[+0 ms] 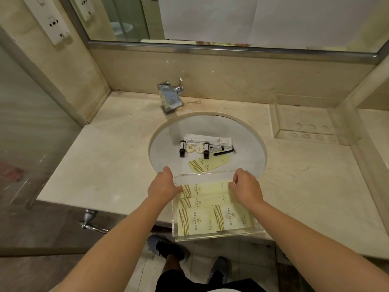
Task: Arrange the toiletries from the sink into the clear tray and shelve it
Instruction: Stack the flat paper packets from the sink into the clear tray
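A clear tray (219, 236) sits at the counter's front edge, overlapping the sink (166, 133). Several pale yellow packets (212, 220) lie flat inside it. My left hand (163, 185) rests on the tray's left side, fingers on a packet. My right hand (245, 186) presses on the packets at the tray's right side. In the sink basin lie two small dark bottles (182, 148), two round soaps (194, 148), a white tube (207, 139), a black comb (223, 152) and more yellow packets (207, 163).
A chrome faucet (170, 96) stands behind the sink. A second clear acrylic holder (305, 123) stands on the counter at the back right. A mirror spans the wall above. A towel bar (90, 222) sticks out below the counter at left.
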Motion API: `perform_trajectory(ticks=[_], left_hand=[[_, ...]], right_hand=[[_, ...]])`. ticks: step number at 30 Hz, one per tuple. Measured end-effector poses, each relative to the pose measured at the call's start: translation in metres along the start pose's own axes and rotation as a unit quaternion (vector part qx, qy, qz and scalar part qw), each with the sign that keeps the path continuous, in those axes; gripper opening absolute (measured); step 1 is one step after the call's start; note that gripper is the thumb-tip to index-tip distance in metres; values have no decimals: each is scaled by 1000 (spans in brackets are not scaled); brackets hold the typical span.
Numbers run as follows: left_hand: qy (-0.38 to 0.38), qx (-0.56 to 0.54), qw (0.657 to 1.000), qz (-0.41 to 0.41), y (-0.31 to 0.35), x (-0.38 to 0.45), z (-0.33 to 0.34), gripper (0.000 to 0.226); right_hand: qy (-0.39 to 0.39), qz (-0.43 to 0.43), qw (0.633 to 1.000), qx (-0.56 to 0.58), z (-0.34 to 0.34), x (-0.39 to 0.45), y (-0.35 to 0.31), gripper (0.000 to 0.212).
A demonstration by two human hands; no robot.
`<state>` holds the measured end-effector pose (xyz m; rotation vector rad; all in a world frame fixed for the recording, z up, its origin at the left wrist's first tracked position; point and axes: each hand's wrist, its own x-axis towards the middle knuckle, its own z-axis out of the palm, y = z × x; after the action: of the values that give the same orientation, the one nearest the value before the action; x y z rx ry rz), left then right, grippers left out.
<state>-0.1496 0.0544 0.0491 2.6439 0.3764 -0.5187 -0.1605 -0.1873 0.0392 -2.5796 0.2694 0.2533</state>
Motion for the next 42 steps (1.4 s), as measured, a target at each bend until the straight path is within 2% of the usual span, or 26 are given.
perform_trajectory(ticks=[16, 20, 25, 30, 36, 42], left_hand=[[-51, 45, 998, -9, 3, 8, 3, 55], [-67, 43, 997, -6, 6, 12, 2, 55], [-52, 32, 998, 8, 9, 16, -4, 54], [-7, 20, 999, 44, 20, 23, -9, 58], [-20, -8, 993, 117, 31, 37, -5, 33], [-23, 0, 990, 138, 39, 58, 1, 19]], right_hand=[[-33, 17, 999, -40, 5, 6, -4, 11], [11, 3, 998, -55, 4, 5, -7, 11], [87, -40, 991, -90, -1, 6, -15, 11], [93, -41, 990, -94, -8, 19, -22, 11], [76, -10, 992, -97, -11, 34, -20, 15], [75, 21, 991, -105, -10, 55, -25, 14]])
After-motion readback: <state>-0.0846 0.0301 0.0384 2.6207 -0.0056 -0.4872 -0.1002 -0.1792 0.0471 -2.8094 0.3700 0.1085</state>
